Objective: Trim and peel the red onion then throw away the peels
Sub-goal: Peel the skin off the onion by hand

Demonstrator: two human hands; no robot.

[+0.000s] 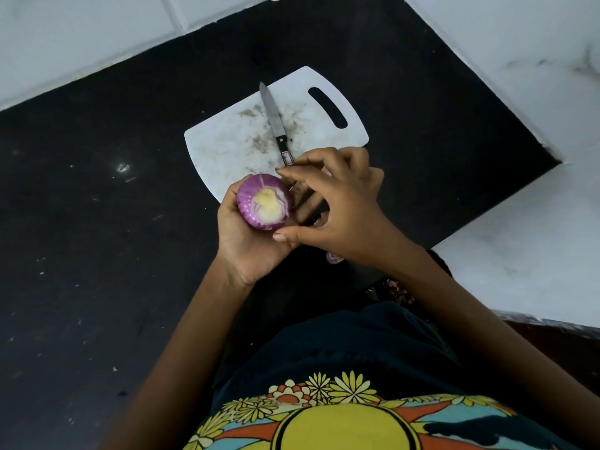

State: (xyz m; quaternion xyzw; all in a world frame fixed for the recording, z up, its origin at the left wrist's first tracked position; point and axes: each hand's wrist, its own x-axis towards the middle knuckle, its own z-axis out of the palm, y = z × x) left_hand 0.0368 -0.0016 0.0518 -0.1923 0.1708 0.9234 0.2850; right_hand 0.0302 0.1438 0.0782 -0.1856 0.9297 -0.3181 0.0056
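Note:
My left hand (248, 241) cups a red onion (265, 202) from below, its trimmed pale end facing up at me. My right hand (337, 209) reaches in from the right, its fingertips touching the onion's upper right edge and its thumb at the lower side. A knife (274, 120) with a black handle lies on the white cutting board (227, 147), blade pointing away. A small piece of purple peel (334, 258) shows just below my right wrist. More peel bits (401, 290) lie near my right forearm.
The cutting board sits on a dark countertop (97, 222). White tiled walls (81, 37) border the counter at the back, and a white ledge (535, 238) stands at the right. My patterned shirt fills the bottom.

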